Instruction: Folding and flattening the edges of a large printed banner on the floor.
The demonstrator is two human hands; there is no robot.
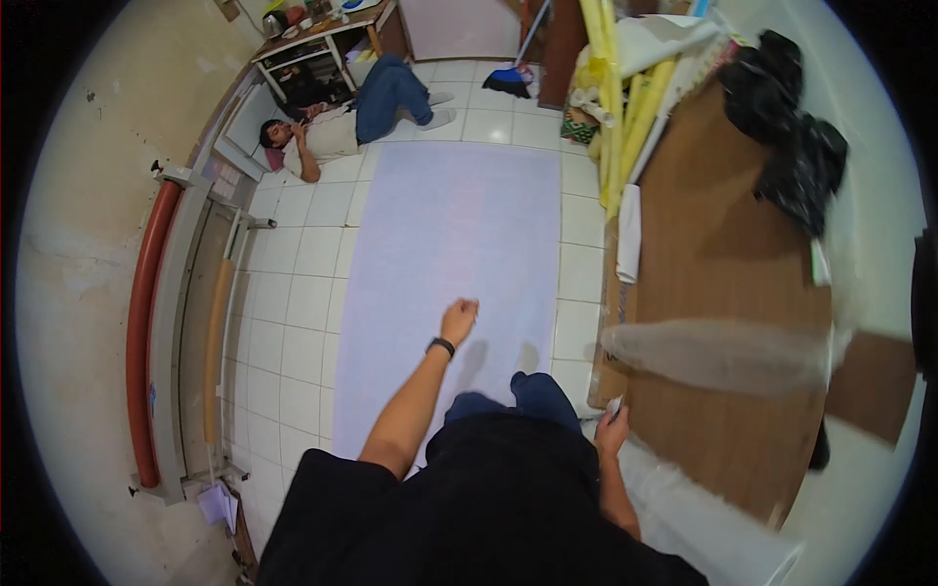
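Over a large pale lilac sheet (pixel 454 225) spread on the floor, my left hand (pixel 459 320) hangs with its fingers curled in. Nothing sticks out of it, and a dark band (pixel 442 346) circles that wrist. Low at my right side, my right hand (pixel 613 435) is closed around a small white object (pixel 614 404). Its kind is too small to make out. Beside that hand stands a brown board-like surface (pixel 723 264), with a translucent plastic roll (pixel 718 356) lying across it.
A person (pixel 327 137) lies on the tiles at the far left, by a cluttered shelf unit (pixel 327 44). A red roller frame (pixel 151 332) lines the left wall. Yellow rolls (pixel 625 107) lean at the far right, near black bags (pixel 791 137). A broom (pixel 510 81) stands behind.
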